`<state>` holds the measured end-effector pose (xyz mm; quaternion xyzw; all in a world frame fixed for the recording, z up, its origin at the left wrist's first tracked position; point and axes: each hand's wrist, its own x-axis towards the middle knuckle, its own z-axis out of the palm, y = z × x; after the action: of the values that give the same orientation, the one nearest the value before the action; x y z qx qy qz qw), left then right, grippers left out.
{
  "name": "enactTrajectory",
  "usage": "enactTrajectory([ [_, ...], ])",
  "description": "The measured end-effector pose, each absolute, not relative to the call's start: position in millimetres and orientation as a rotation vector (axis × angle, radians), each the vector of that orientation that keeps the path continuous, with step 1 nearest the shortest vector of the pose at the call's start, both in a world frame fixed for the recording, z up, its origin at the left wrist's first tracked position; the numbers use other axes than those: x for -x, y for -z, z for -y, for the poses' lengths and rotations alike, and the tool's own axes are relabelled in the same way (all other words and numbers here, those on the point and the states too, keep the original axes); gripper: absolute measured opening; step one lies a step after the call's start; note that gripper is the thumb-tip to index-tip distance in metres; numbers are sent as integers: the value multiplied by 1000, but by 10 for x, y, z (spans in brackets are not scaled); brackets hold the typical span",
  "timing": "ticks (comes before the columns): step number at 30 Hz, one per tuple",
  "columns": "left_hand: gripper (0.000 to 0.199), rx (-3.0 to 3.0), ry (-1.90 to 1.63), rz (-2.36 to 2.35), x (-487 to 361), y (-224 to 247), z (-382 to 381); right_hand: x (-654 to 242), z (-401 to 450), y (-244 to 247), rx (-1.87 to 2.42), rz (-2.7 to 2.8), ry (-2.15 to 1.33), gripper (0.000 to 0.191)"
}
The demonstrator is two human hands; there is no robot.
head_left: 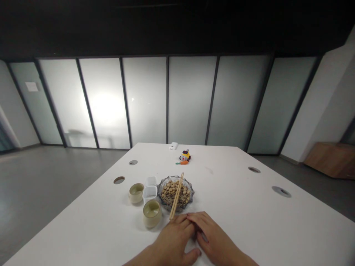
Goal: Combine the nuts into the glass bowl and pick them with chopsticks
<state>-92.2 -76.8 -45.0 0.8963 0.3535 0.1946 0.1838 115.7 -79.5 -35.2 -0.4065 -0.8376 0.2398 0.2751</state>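
Note:
My left hand [175, 236] rests on the white table, its thumb apart from the fingers and nothing seen in its grasp. My right hand [212, 234] lies against it, the fingers stretched out over the left fingertips. Just beyond them stands a scalloped glass bowl [192, 188] with nuts [170, 189] and darker seeds [179, 201] in it. A pair of wooden chopsticks [177, 195] lies across the bowl, with the near ends close to my left fingers. Left of the bowl are two beige cups [152, 218] and small clear plastic containers [149, 197].
Farther back on the table [235, 207] are an orange toy carrot [183, 162], a yellow toy car [185, 155] and a white boxy device [173, 146]. Round cable holes [119, 180] sit along both sides. Frosted glass panels [191, 103] stand behind.

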Motion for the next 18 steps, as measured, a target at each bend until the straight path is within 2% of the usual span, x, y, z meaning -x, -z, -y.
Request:
enactTrajectory([
  [11, 61, -2545, -538, -964, 954, 452, 769, -1197, 818, 236, 1158, 2270, -724, 56],
  [18, 59, -2564, -518, -965, 947, 485, 746, -1243, 786, 350, 1108, 2268, -703, 60],
])
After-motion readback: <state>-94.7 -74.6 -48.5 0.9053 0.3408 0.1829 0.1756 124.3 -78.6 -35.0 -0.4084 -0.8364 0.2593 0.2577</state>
